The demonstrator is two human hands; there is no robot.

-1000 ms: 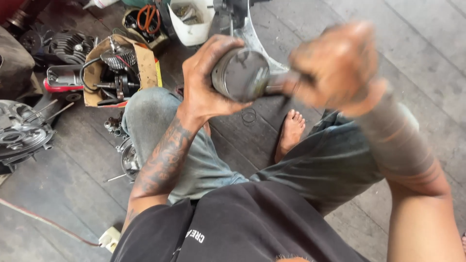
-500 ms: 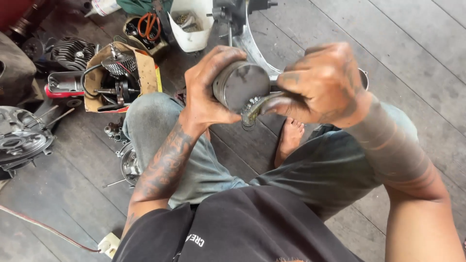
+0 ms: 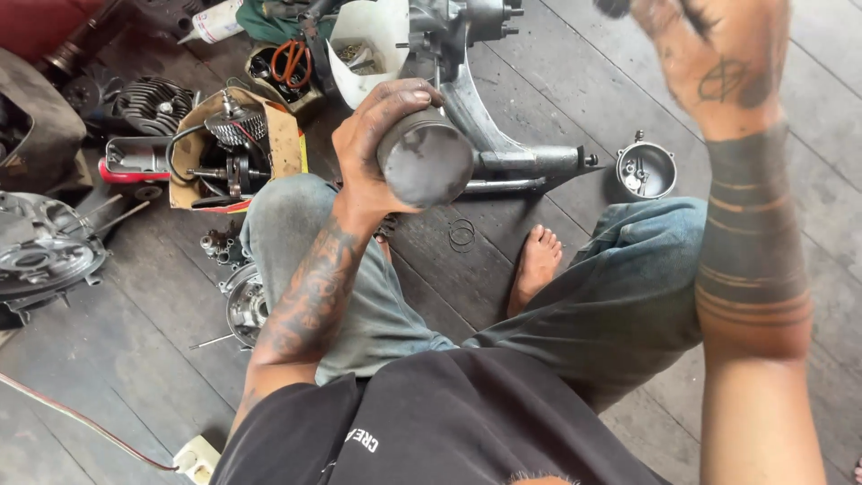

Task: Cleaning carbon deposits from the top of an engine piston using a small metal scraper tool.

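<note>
Above the person's lap, the left hand (image 3: 382,144) is wrapped around a dull grey metal cylinder (image 3: 425,160), fingers curled over its top and thumb along its side, so that the flat round end faces the camera. The cylinder hangs in the air over the dark plank floor (image 3: 557,81), between the bent left knee and a grey cast engine arm (image 3: 512,157) that lies on the boards just behind it. The right hand (image 3: 709,54) is raised high at the top edge of the view, apart from the cylinder; its fingers run out of the picture, so I cannot tell whether they are spread or closed on something. Bare boards lie open between the two knees, with only a bare foot (image 3: 537,265) and a thin wire ring (image 3: 461,234) there. A small round metal bowl (image 3: 646,170) sits beside the right knee. Left of the left knee the floor is crowded: a cardboard box of parts (image 3: 235,148), a finned casing (image 3: 40,256) and a round metal part (image 3: 244,304).
</note>
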